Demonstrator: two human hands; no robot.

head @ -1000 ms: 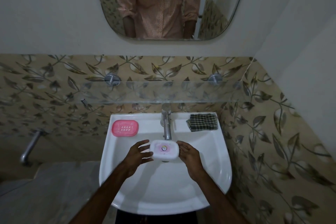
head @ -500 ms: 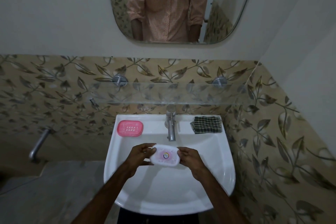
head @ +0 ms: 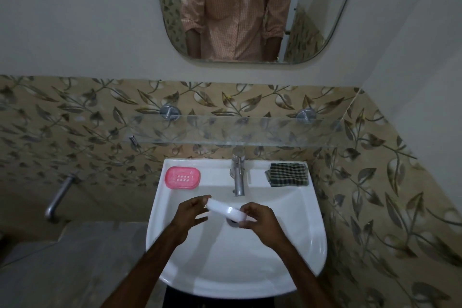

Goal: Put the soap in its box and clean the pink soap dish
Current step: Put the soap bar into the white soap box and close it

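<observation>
Over the white basin (head: 295, 245) I hold a white soap box (head: 225, 210) between both hands, tilted so its narrow side faces me. My left hand (head: 191, 215) grips its left end and my right hand (head: 260, 220) grips its right end. The soap itself is hidden from view. The pink soap dish (head: 182, 177) lies on the basin's back left ledge, apart from both hands, with small holes in its floor.
A steel tap (head: 238, 175) stands at the basin's back centre. A folded checked cloth (head: 288, 174) lies on the back right ledge. A glass shelf (head: 237, 130) juts out above the tap. A mirror (head: 237, 10) hangs above. A wall tap (head: 58, 197) sticks out at left.
The box has turned from face-up, showing its printed top, to tilted on edge. Both hands stayed on its ends above the drain.
</observation>
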